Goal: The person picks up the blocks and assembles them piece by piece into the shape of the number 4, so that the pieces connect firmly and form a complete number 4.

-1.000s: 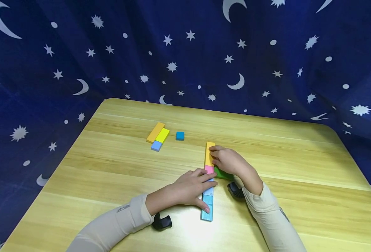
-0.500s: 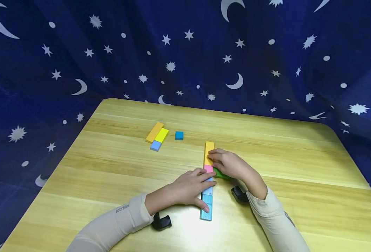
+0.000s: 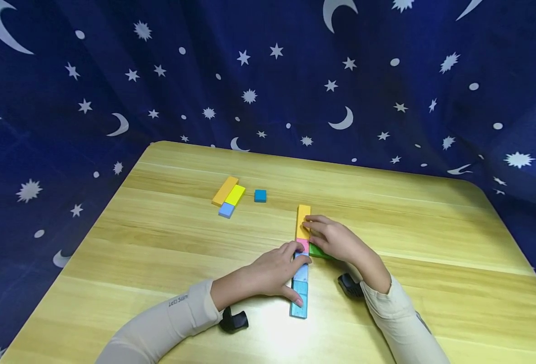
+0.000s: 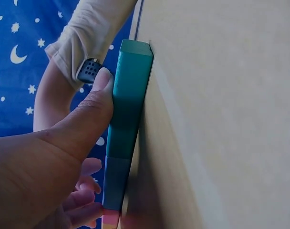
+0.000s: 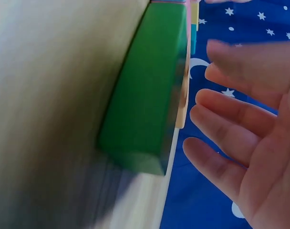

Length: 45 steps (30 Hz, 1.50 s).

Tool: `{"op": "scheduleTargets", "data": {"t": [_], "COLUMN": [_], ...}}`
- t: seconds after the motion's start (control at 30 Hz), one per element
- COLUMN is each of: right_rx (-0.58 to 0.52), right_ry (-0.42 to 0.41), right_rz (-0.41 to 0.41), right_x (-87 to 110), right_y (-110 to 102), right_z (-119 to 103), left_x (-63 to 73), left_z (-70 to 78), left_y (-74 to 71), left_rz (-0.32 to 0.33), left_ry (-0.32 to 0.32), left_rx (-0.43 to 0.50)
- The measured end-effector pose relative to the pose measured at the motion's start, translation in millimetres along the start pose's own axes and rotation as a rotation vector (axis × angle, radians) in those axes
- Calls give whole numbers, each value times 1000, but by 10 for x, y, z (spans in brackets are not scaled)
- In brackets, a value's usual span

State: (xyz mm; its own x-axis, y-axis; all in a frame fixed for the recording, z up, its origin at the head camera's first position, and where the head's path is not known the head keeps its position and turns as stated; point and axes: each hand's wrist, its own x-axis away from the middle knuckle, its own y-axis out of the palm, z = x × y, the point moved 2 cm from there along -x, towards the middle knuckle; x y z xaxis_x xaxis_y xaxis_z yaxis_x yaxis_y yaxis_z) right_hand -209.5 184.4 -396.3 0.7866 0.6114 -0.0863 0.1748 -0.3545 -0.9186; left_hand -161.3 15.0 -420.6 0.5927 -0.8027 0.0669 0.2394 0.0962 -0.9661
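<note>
Flat blocks form a straight row on the table: orange [image 3: 301,222], pink [image 3: 306,244], light blue [image 3: 301,274] and teal [image 3: 300,311]. A green block [image 3: 319,251] juts from the row's right side. My left hand [image 3: 268,273] rests across the row, thumb on the teal part and fingertips over the light blue and pink. My right hand [image 3: 342,241] hovers by the orange and green blocks. In the right wrist view its fingers [image 5: 221,160] are loosely spread beside the green block [image 5: 145,86], with nothing between them. Part of the row is hidden beneath my left fingers.
At the back left, an orange block [image 3: 225,190], a yellow block [image 3: 235,194] and a periwinkle block [image 3: 226,210] lie together. A small dark blue block [image 3: 260,196] sits apart from them. A starry curtain [image 3: 268,76] hangs behind the wooden table [image 3: 408,217].
My right hand has drawn back slightly to the right, off the green block. The left fingers have pulled in a little from the row's right edge. The blocks look unmoved.
</note>
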Motion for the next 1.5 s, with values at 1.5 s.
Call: {"op": "scheduleTargets", "data": {"t": [1.5], "right_rx": [-2], "right_ry": [147], "right_rz": [-297], "right_x": [204], "right_y": [73], "right_z": [-158], "left_x": [8], "left_z": [-15], "left_y": [-30], "left_rz": [52], "left_ry": [33], "left_rx": [-56]}}
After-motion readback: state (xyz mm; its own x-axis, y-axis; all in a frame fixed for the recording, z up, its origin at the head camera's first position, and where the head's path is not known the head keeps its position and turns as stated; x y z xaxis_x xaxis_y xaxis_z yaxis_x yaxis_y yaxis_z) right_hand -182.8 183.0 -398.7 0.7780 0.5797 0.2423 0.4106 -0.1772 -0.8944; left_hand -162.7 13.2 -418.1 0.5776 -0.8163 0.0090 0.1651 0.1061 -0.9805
